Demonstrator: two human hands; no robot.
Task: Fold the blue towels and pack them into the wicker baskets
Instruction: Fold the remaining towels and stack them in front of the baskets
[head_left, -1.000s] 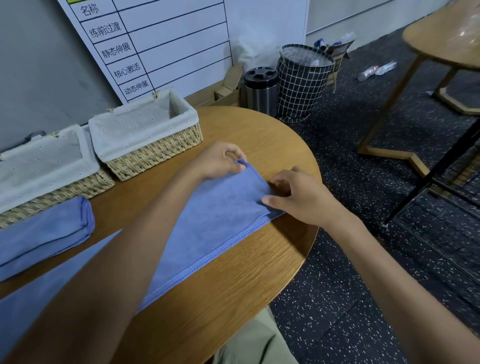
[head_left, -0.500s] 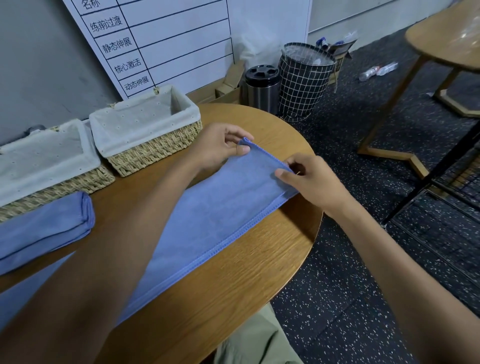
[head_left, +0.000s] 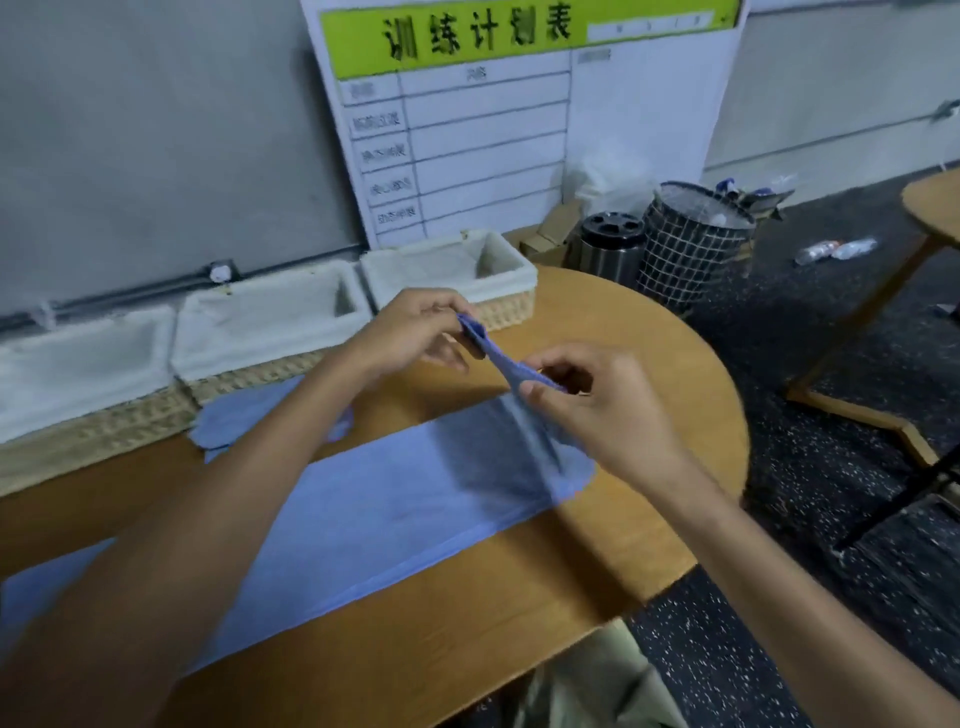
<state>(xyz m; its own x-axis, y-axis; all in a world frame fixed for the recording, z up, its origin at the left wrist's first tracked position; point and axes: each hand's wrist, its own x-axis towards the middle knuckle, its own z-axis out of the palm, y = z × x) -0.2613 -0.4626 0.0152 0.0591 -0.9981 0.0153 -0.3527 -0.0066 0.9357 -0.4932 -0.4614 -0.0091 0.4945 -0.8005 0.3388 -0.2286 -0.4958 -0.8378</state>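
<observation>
Table (head_left: 649, 332) edge near; both hands pinch towel (head_left: 395, 509) end.

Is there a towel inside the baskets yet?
No, the three baskets show only their white liners, while one towel lies on the table with its end lifted in both hands and another sits beside the baskets.

The right-hand end of the long blue towel (head_left: 395, 514), flat on the table (head_left: 519, 618) a second ago, is now raised clear of the surface. The left hand (head_left: 415, 335) and right hand (head_left: 597, 410) have lifted with it, each pinching one corner. The head view has tilted upward: a third basket (head_left: 78, 374) and the chart's green header (head_left: 519, 31) have entered view.
</observation>
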